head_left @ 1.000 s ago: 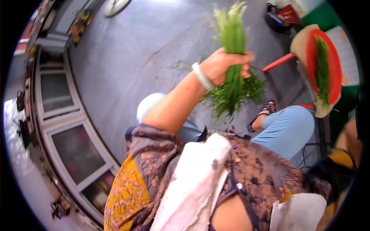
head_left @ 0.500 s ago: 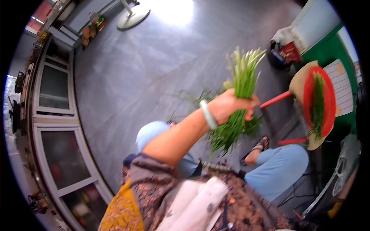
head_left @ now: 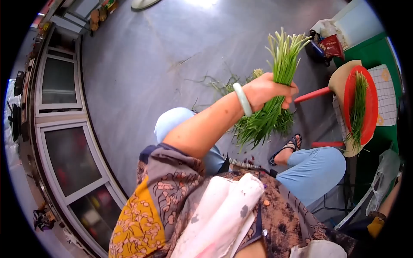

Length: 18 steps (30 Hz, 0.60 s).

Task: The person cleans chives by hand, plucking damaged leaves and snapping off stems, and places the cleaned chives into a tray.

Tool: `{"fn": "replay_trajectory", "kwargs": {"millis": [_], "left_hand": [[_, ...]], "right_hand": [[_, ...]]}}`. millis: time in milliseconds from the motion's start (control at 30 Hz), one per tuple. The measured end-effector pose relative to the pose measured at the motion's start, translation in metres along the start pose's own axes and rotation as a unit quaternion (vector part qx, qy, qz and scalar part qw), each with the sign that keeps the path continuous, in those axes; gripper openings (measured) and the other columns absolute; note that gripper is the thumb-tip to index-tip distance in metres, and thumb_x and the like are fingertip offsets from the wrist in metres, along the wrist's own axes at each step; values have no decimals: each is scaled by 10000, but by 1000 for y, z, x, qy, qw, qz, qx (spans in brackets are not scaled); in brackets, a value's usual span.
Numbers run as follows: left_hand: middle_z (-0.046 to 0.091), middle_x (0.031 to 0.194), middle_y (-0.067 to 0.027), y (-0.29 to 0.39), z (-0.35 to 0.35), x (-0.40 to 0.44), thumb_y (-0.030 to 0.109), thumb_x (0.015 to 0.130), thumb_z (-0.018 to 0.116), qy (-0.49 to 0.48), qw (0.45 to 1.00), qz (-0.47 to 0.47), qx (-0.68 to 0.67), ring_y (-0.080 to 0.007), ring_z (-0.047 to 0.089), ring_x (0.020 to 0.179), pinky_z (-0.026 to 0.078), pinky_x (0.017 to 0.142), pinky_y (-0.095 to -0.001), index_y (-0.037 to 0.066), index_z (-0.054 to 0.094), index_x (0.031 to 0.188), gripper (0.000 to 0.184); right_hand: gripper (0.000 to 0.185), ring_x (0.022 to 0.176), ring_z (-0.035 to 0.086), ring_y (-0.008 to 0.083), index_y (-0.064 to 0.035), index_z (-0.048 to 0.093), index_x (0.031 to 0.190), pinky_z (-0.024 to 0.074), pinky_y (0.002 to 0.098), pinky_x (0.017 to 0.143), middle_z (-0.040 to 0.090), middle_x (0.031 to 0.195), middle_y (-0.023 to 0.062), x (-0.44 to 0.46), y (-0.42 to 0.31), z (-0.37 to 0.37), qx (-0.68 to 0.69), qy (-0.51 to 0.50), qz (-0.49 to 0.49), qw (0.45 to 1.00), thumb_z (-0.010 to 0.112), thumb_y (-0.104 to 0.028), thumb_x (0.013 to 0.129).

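Note:
My left hand, with a pale bangle on its wrist, is closed round a bunch of chives. The pale stem ends point up and away, and the green leaves hang below the fist. Behind and beneath it, a loose heap of chives lies on the floor, partly hidden by the held bunch. To the right, more chives rest on a red stool. At the right edge only part of my right forearm and its sleeve show; the hand is out of view.
Scattered green bits lie on the grey floor. Glass-door cabinets run along the left. A dark bag with red packaging stands at back right, near a green table. A clear plastic bag hangs at right.
The left hand and its bunch have moved up and slightly right in view, still gripped. My right forearm and sleeve now show at the right edge. The view has shifted slightly.

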<state>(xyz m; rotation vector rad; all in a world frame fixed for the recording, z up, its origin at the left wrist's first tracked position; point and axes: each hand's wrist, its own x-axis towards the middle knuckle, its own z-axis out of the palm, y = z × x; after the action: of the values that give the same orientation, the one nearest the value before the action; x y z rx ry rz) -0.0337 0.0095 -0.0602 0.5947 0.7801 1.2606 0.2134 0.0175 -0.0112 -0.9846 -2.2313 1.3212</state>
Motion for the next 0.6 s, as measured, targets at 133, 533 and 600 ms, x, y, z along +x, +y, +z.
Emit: {"fn": "replay_trajectory", "kwargs": {"millis": [133,533,600], "left_hand": [[611,734,-75,0,-1,1,87,838,649,5,1000,-5,-16,-174,604,657,490,629,-294,-11,644,932,136],[617,761,-89,-2,-4,3,76,827,653,-12,1000,28,-1,-169,603,669,486,629,-308,-18,630,931,141],[616,770,-91,1,-3,0,90,828,657,0,1000,10,-8,-171,602,670,484,628,-301,-18,626,943,161]], "right_hand": [[221,861,579,140,-25,580,1126,471,270,766,623,987,87,1,0,-2,-5,0,-3,1000,508,-131,946],[206,873,571,128,-33,589,1112,465,265,772,619,989,71,5,-2,-11,-26,7,-11,1000,509,-128,948],[203,875,570,126,-34,591,1110,464,264,773,619,989,68,4,-2,-12,-26,9,-8,1000,509,-127,949]]}}
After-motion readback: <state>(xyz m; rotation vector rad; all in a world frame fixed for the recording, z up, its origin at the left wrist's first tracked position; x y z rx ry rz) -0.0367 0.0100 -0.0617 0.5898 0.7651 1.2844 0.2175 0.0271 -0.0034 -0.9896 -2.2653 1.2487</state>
